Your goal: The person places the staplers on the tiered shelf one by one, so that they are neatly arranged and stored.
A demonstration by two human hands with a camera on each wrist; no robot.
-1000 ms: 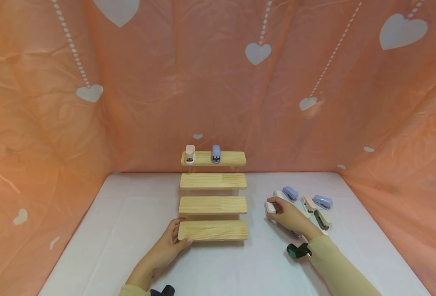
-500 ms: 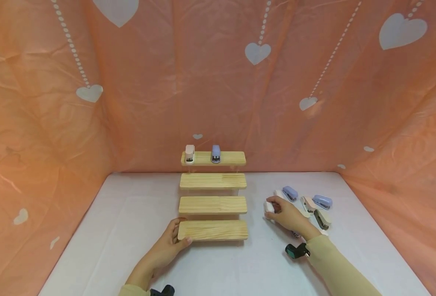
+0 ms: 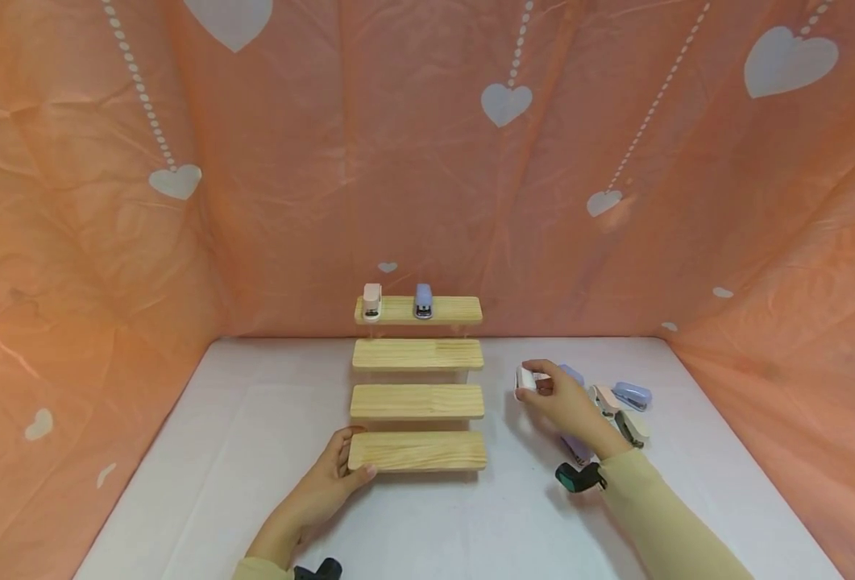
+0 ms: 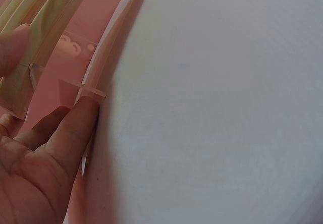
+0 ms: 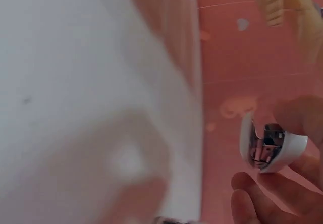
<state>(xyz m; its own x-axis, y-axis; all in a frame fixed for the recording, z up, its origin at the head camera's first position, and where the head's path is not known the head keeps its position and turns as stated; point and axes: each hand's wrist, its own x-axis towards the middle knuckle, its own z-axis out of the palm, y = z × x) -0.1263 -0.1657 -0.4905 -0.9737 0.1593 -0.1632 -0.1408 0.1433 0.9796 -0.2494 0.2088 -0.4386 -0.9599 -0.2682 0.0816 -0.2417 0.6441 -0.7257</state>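
While our left hand (image 3: 331, 479) steadies the lowest shelf (image 3: 418, 452) of a stepped stand, the head view shows our right hand (image 3: 570, 409) pinching a white stapler (image 3: 525, 382), right of the stand and well apart from it. It appears lifted off the tabletop (image 3: 282, 387). A peach stapler (image 3: 372, 299) and a lilac stapler (image 3: 423, 299) stand apart on the top shelf (image 3: 452, 309). To carry ours well, we judge, we should hold it level, clear of the shelf edges, and not jolt the stand.

In the left wrist view, our thumb lies on the wood and a fingertip meets a clear strip (image 4: 93, 90); the grip should be light.

In the right wrist view, thumb and fingers pinch the stapler's casing, its metal mechanism exposed; squeezing hard could press it.

We can read no brand, label or writing in any view.
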